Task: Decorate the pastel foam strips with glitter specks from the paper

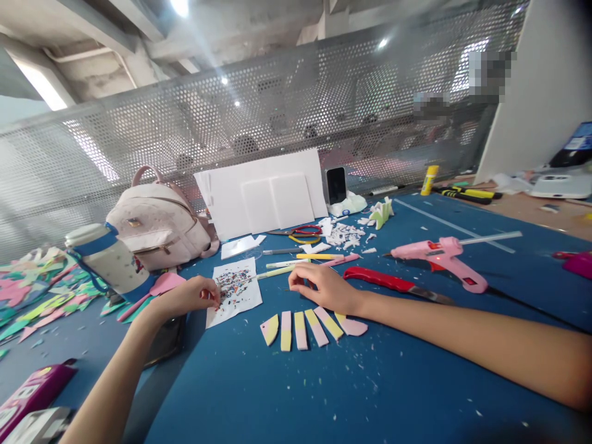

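My left hand [192, 295] is closed, its curled fingertips at the left edge of a white paper sheet [238, 302]. Scattered over that sheet are many tiny multicoloured bits [235, 285]; whether the fingers pinch one is too small to tell. My right hand [328, 288] rests curled over the blue table, thumb and forefinger bent together, and what they hold, if anything, cannot be made out. Just below it, pink-and-yellow foam strips [300, 330] lie fanned in a row, with a rounded piece [354, 325] at the right end under the wrist.
Pens [319, 256], scissors [308, 234] and white scraps [345, 234] lie beyond my hands. A red-handled knife [379, 279] and pink glue gun [437, 256] are right. Left stand a tumbler [108, 262] and backpack [157, 216], beside foam offcuts [32, 290]. A phone [336, 185] stands behind.
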Demonstrator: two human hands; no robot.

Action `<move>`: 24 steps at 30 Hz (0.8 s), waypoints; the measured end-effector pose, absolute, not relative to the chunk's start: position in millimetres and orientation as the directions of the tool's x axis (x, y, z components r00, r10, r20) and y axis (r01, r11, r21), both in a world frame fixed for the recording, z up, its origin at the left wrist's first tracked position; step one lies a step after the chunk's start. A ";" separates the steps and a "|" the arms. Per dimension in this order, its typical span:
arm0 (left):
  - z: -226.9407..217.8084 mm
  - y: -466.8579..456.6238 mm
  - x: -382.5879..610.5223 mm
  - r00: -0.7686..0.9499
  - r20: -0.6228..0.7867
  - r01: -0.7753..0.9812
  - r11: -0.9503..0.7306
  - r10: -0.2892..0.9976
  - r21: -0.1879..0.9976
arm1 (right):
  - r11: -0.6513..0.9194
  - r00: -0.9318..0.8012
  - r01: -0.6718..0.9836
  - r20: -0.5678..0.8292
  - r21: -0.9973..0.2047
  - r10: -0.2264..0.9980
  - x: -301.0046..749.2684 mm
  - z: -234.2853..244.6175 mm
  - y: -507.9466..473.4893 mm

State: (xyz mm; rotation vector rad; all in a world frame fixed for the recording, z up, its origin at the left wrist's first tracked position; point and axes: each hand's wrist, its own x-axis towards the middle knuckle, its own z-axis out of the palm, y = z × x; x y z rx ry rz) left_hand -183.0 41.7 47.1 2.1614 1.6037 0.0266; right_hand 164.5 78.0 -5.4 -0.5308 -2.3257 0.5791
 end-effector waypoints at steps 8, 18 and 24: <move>50.5 40.6 -176.8 0.288 -0.167 0.904 -0.210 0.943 0.372 | 0.820 -0.687 0.210 0.517 -0.533 0.511 164.7 -6.5 78.3; 40.3 49.0 -183.4 0.326 -0.030 0.873 -0.289 0.945 0.393 | 0.820 -0.685 0.206 0.519 -0.535 0.511 164.2 -5.5 78.3; 41.9 50.0 -179.5 0.312 0.015 0.876 -0.294 0.950 0.383 | 0.817 -0.682 0.202 0.522 -0.540 0.513 164.1 -5.4 77.9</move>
